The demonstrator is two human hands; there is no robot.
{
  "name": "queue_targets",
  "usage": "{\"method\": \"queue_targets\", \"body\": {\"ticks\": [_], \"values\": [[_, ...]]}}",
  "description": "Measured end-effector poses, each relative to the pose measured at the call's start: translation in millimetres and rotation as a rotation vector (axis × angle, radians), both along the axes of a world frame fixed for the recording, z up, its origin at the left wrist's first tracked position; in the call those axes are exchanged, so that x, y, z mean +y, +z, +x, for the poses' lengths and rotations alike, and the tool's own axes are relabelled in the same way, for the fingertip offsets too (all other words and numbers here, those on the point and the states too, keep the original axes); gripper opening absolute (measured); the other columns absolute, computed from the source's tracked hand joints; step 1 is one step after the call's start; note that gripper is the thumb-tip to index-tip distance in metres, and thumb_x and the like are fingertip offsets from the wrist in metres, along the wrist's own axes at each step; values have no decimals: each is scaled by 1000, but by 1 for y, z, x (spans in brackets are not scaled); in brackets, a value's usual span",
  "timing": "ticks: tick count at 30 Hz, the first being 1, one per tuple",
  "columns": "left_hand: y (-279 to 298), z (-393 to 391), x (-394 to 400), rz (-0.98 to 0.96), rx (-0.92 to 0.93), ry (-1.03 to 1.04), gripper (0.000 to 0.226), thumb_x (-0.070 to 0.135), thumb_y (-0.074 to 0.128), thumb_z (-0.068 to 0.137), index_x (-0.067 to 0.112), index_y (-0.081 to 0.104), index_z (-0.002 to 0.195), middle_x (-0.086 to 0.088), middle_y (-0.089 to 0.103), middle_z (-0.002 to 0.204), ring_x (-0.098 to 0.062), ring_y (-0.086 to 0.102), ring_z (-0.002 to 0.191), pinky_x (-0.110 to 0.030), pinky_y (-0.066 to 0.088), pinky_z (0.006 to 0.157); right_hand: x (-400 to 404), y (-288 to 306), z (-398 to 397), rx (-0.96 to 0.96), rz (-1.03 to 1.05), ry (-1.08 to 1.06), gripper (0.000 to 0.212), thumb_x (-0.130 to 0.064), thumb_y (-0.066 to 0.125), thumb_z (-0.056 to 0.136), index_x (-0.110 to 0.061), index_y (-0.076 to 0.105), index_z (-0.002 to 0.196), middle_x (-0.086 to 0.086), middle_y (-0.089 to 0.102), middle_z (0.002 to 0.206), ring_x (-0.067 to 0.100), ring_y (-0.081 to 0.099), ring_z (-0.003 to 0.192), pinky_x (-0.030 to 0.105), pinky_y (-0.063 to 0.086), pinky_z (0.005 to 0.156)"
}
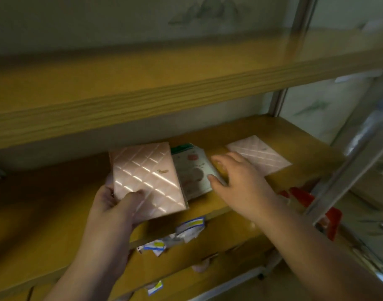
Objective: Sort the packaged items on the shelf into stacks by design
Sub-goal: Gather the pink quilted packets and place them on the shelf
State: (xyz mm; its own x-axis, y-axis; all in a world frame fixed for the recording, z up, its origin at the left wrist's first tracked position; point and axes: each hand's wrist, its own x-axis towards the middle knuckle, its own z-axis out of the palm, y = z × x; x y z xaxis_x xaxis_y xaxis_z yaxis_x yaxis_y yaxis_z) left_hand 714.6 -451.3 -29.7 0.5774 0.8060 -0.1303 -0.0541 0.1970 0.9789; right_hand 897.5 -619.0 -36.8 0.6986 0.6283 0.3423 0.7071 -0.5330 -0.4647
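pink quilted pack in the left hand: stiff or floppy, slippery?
The pink pack looks fairly stiff: it stays flat though the left hand holds only its lower edge. Glossy highlights suggest a slick wrapper. Probably light, since one hand carries it.

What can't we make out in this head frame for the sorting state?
Head view, all items:
- Pink quilted pack in the left hand: gold logo too small and blurred to read; whether it is one pack or several is unclear.
- Floral pack: partly covered by the pink pack and the right hand.
- Far pink pack: stack height unclear.
- Labels on the lower shelf: blurred.
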Motion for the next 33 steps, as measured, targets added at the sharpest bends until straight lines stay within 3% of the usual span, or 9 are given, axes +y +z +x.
{"method": "queue_targets", "body": {"ticks": [5,8,12,16,19,22,26,29,33], "values": [[-2,86,-55,10,30,-190,31,12,71,89,18,58,117,0,79,98,-18,76,90,-33,59,72,-81,9,43,-92,-78,-66,55,-45,58,90,-26,46,140,-5,54,131,14,55,115,32,52,91],[-7,140,-86,-50,55,-280,46,14,73,88,24,54,129,-2,75,114,-22,73,101,-44,58,88,-119,8,61,-79,-87,-104,56,-47,58,90,-31,42,142,-10,51,130,9,51,115,24,48,90],[-12,202,-114,-114,77,-317,39,11,66,92,22,55,128,-4,70,118,-25,70,103,-48,57,93,-159,6,77,-10,-68,-118,59,-50,57,89,-33,41,143,-13,49,131,5,49,116,20,43,90],[-14,228,-132,214,230,-315,20,27,66,91,29,61,111,-1,69,117,-14,65,100,-29,52,78,-182,1,88,35,-71,-122,60,-52,55,87,-34,41,143,-13,47,136,4,49,116,23,46,92],[-18,232,-134,497,476,-362,54,51,60,91,35,46,142,0,48,147,-28,41,133,-44,39,106,-189,-1,93,45,-66,-112,61,-55,51,86,-34,42,143,-14,47,135,3,50,115,23,48,91],[-16,228,-139,597,652,-414,66,61,50,91,38,34,151,-3,29,160,-35,22,144,-51,28,110,-185,-3,99,59,-23,-95,60,-53,51,86,-33,43,142,-14,47,133,3,49,115,21,47,89],[-10,210,-141,816,605,-392,47,47,53,95,39,46,140,-2,33,157,-30,24,144,-42,27,113,-162,-4,104,57,54,-35,55,-47,57,90,-31,45,141,-15,48,127,4,50,112,21,47,87],[-9,179,-130,1036,608,-379,56,34,59,92,36,41,145,-1,30,159,-21,20,146,-29,18,110,-139,-4,99,84,85,17,52,-45,58,91,-29,48,139,-12,49,130,9,52,115,32,52,92],[-3,129,-102,1236,631,-254,57,34,60,88,20,49,142,-7,43,153,-29,31,146,-45,31,117,-96,-2,84,65,94,114,49,-45,57,89,-27,53,135,-10,54,130,9,52,116,25,48,93]]}}
